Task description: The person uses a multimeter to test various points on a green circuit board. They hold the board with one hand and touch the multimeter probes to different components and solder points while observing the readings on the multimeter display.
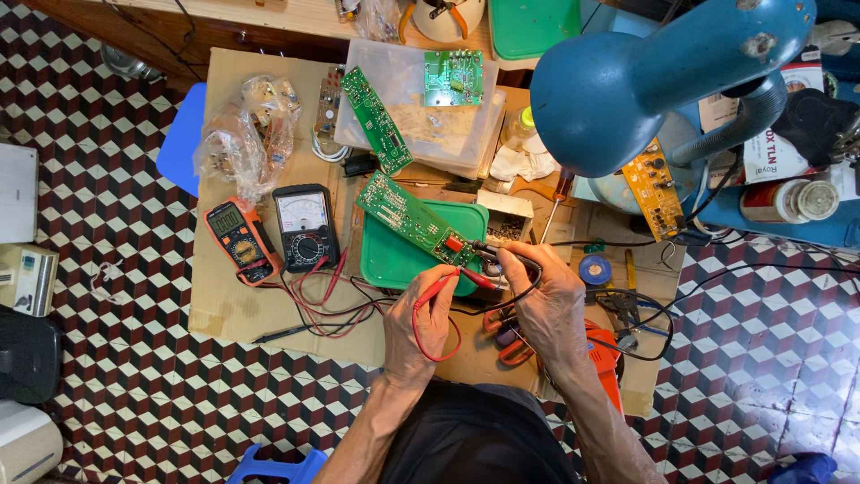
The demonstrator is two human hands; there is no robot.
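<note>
Head view, looking straight down on a cardboard-covered worktop (233, 305) set over a checkered floor (107, 108). The left hand (419, 324) pinches a red probe (452, 280), its tip resting on the near end of a long green board (414, 220). The right hand (546, 300) grips a black probe (491, 250), its tip on the same end of the board, just beside the red one. Both hands are closed around their probes. The board lies tilted across a green tray (394, 260) at the middle of the worktop, its far end pointing up and left. Red and black leads (331, 305) trail left from the hands toward an analog meter (305, 226), with an orange digital meter (238, 238) just beside it. Behind them a clear plastic box (448, 134) carries a second long green board (376, 119) and a small square one (453, 77). A crumpled plastic bag (246, 134) sits at the far left. A blue lamp (618, 85) hangs over the right side, above a yellow board (652, 186).
</note>
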